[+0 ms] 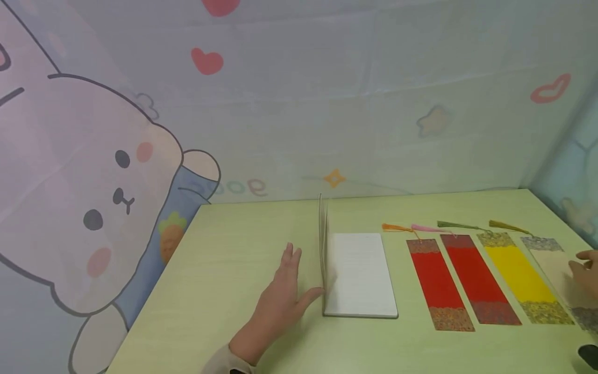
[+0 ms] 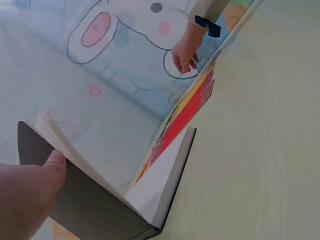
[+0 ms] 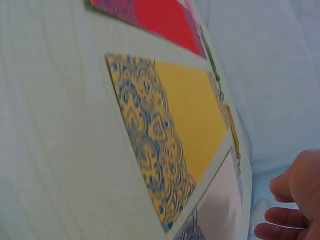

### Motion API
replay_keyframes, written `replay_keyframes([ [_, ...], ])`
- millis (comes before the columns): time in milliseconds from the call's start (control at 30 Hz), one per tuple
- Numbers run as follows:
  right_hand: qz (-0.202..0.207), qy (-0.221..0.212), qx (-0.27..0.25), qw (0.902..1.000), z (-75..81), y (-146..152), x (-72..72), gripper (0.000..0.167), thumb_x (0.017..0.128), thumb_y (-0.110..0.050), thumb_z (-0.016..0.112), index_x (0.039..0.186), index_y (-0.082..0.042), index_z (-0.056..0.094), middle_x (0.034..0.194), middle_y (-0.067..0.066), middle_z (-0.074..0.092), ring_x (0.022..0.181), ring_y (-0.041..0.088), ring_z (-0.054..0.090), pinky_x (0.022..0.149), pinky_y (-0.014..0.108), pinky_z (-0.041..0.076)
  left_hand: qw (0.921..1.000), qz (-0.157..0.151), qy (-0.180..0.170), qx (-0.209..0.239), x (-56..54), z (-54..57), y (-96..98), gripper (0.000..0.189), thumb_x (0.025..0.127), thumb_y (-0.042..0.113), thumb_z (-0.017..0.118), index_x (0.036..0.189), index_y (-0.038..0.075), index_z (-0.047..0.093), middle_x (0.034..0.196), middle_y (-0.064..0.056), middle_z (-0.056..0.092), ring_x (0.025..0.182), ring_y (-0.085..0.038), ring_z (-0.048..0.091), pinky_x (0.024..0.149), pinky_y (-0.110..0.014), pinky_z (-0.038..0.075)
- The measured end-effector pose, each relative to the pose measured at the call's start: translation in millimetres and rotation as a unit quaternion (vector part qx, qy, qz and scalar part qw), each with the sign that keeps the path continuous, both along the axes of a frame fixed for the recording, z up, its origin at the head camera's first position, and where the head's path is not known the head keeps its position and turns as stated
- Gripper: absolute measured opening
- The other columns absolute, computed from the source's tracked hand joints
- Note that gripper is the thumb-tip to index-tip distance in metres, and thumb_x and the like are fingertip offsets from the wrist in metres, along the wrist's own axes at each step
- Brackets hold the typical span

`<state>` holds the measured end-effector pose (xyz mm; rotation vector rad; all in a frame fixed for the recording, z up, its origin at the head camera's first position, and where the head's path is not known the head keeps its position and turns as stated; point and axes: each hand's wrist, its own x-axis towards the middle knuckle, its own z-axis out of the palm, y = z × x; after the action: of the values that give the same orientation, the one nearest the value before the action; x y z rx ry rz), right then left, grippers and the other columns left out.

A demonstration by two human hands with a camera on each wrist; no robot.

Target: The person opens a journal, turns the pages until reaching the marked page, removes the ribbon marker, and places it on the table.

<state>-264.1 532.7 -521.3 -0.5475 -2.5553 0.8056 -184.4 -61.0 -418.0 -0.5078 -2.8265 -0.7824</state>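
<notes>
An open notebook (image 1: 359, 275) lies on the table with its white pages facing up, and its dark grey cover (image 2: 100, 200) stands nearly upright along the left side. My left hand (image 1: 279, 297) is just left of that cover, fingers extended and thumb touching its outer face. At the far right, my right hand (image 1: 587, 272) hovers over a cream bookmark (image 1: 551, 265), fingers loosely bent with nothing between them. Left of that bookmark lie a yellow bookmark (image 1: 520, 272) and two red ones, the nearer red bookmark (image 1: 435, 280) being beside the notebook.
Tassels extend from the bookmarks' far ends, among them an orange tassel (image 1: 397, 227) and a green tassel (image 1: 460, 225). A printed cloth (image 1: 299, 124) with a cartoon rabbit hangs behind the pale green table (image 1: 210, 249). A black object (image 1: 589, 356) shows at the lower right edge.
</notes>
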Motion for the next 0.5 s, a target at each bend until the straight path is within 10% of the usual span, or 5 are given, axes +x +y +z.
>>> replay_keyframes([
  [167,0.107,-0.025,0.084,0.9903,25.1,-33.5,0.1,0.045,0.099,-0.018,0.042,0.125,0.018,0.037,0.103,0.038,0.04,0.084,0.051,0.043,0.059,0.052,0.042,0.9995,-0.019,-0.014,-0.021,-2.4,-6.9,13.4,0.08,0.091,0.058,0.043,0.148,0.006,0.019,0.155,-0.011,0.008,0.135,-0.035,0.025,0.081,-0.049,0.048],
  [333,0.197,0.019,0.127,0.9718,80.2,-113.6,22.7,0.039,0.096,-0.02,0.05,0.114,0.015,0.049,0.104,0.034,0.048,0.085,0.047,0.05,0.063,0.055,0.044,0.9966,-0.039,-0.028,-0.068,-6.9,-17.6,24.9,0.079,0.092,0.06,0.038,0.146,0.005,0.024,0.154,-0.012,0.014,0.136,-0.035,0.024,0.092,-0.051,0.042],
  [500,0.275,0.049,0.138,0.9502,103.0,-169.7,38.0,0.037,0.092,-0.02,0.057,0.119,0.005,0.052,0.112,0.029,0.05,0.094,0.043,0.05,0.069,0.059,0.044,0.9896,-0.07,-0.011,-0.126,-8.3,-27.0,32.4,0.074,0.093,0.058,0.036,0.145,0.004,0.029,0.151,-0.015,0.024,0.136,-0.033,0.023,0.102,-0.047,0.032],
])
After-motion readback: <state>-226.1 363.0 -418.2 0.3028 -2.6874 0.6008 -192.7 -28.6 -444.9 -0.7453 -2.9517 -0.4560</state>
